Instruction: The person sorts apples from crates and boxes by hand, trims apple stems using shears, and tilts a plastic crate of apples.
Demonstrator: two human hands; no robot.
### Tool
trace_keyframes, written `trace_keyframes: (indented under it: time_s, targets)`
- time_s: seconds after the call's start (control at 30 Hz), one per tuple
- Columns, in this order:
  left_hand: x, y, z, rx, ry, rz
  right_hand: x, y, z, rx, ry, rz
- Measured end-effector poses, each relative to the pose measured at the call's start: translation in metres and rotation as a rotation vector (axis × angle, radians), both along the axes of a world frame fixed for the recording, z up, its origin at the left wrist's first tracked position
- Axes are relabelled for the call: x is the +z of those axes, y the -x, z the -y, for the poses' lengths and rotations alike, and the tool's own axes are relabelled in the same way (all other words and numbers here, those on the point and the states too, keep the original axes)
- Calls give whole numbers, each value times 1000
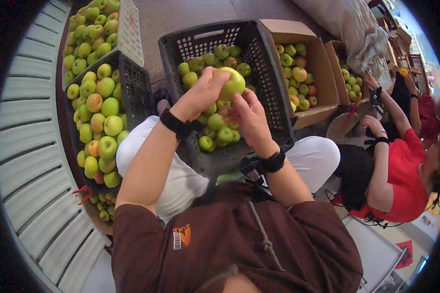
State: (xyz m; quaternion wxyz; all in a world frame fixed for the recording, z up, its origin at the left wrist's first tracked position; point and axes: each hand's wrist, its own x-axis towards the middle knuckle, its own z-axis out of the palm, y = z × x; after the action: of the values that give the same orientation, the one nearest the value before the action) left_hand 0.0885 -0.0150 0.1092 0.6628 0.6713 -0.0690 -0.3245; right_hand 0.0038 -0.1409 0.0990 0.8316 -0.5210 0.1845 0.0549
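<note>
A green-yellow apple [232, 84] is in my left hand [203, 95], the thumb lying across its top. My right hand [254, 119] is just below and to the right, its fingers apart and half curled, with a fingertip at the apple's lower edge. Both hands are above a black plastic crate [274, 88] that stands between my knees. Green apples [225, 136] lie in the bottom of that crate, partly hidden by my hands and wrists.
Left of me, a black crate [138, 93] and a white crate [130, 29] are full of apples. Cardboard boxes of apples [322, 105] stand to the right. A person in a red shirt [406, 180] sits on the right, beside a round pan-like object [342, 126]. A slatted bench [32, 146] runs along the left.
</note>
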Motion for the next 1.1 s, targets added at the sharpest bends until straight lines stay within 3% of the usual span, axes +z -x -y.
trace_keyframes:
  time_s: [0.2,0.27,0.37,0.47,0.57,0.7,0.77,0.83,0.9,0.97,1.1]
  targets:
    - [-4,-3,-5,-136,-29,341,-3,-1,18,-3,-109,-6]
    - [-7,-3,0,-146,-14,302,-4,-1,25,-41,-227,-6]
    - [-8,-3,1,-242,-48,291,-5,-1,32,-21,-210,7]
    - [-3,-3,1,-306,-97,268,-15,-7,47,5,-44,-3]
    - [-7,-4,-1,-282,-134,171,-22,-28,84,-129,181,96]
    - [-6,-10,-5,-233,-144,100,-58,-58,191,-346,223,45]
    - [-5,-11,-5,-212,-123,53,-92,-64,253,-424,446,-143]
    - [-4,-13,-4,-196,-112,18,-121,-52,307,-308,664,-216]
    - [-3,-14,-2,-189,-114,-11,-159,-43,350,-366,1013,-426]
    - [-3,-15,-1,-170,-100,-44,-245,-17,427,-419,1143,-525]
    - [3,-26,4,-84,-93,-185,-249,-18,422,-308,1383,-808]
